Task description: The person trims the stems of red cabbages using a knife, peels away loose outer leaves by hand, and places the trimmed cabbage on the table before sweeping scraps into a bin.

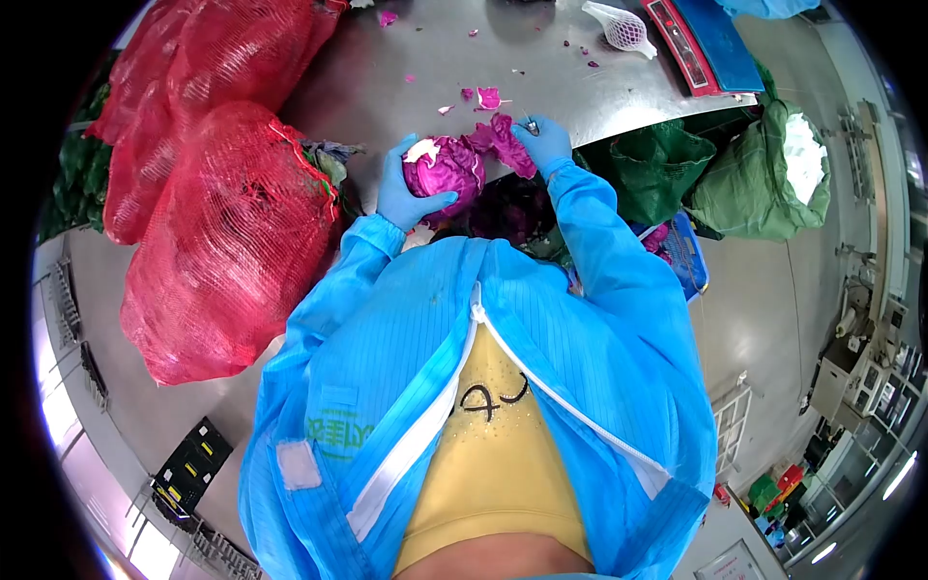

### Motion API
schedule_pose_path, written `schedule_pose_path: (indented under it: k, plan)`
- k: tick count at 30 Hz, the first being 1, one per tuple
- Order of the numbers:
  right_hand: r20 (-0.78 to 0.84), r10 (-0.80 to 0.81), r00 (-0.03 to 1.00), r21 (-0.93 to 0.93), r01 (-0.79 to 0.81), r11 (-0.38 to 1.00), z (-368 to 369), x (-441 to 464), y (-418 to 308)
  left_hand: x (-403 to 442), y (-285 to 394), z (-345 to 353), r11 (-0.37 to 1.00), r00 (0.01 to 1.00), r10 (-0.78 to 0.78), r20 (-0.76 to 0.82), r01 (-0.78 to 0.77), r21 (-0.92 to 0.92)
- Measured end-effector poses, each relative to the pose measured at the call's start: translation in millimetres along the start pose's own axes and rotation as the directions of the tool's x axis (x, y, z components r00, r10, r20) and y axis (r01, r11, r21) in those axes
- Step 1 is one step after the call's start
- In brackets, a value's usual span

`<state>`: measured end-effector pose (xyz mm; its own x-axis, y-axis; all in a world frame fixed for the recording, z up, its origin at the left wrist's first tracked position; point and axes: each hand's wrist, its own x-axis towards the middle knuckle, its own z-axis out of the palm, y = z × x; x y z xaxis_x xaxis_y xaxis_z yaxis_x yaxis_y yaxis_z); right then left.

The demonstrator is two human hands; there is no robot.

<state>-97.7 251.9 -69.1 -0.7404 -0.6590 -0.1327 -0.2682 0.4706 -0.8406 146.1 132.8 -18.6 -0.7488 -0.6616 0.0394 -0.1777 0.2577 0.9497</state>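
1. Purple cabbage is right in front of me, at the near edge of the steel table; can't tell if it rests on the metal or just hangs in my grip.
2. Done, afaict: one purple leaf stands out from the cabbage's R side. Can't tell if it's fully off or attached at the edge. A few scraps lie on the table just beyond.
3. Left to do, my guess: a fair bit. Cabbage is round & mostly whole, w/ a white patch up top (stem or pale leaf, unclear). I'd call this one partway, not finished.
4. Dark leaves sit in shadow below the table edge, close to my front; more purple bits show in the blue crate on my R. Red mesh sacks bulge on my L; contents hard to make out, so no idea re: total count.
5. Grip, L: left hand is spread wide round the cabbage, fingers up the far L side, thumb across the near side.
6. Grip, R: right hand is narrow, fingers bunched w/ the leaf pinched at the tips. Small metal thing shows there too, prob. a blade, too tiny to be sure.
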Motion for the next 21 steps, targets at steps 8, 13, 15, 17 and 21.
schedule_pose_path:
  k: [8, 13, 15, 17, 21]
  plan:
    - [-0.032, -0.362, 0.932, 0.030, 0.363, 0.931, 7, -33, -70, -4, 2, -2, 0.998, 1.000, 0.004, 0.019, -0.003, -0.069]
    - [0.293, -0.265, 0.919, 0.205, 0.211, 0.956, 38, -25, -49, -9, -4, -7, 0.994, 0.999, 0.045, 0.030, -0.042, -0.099]
    - [0.275, -0.263, 0.925, 0.172, 0.222, 0.960, 37, -24, -47, -10, -8, -10, 0.991, 0.999, 0.034, 0.039, -0.029, -0.129]
    - [0.284, -0.187, 0.940, 0.003, 0.195, 0.981, 13, -32, -75, -14, -13, -11, 0.986, 0.993, 0.112, 0.047, -0.106, -0.126]
    - [0.060, -0.228, 0.972, -0.082, 0.232, 0.969, 21, -25, -47, -17, -12, -13, 0.984, 0.986, 0.157, 0.059, -0.151, -0.097]
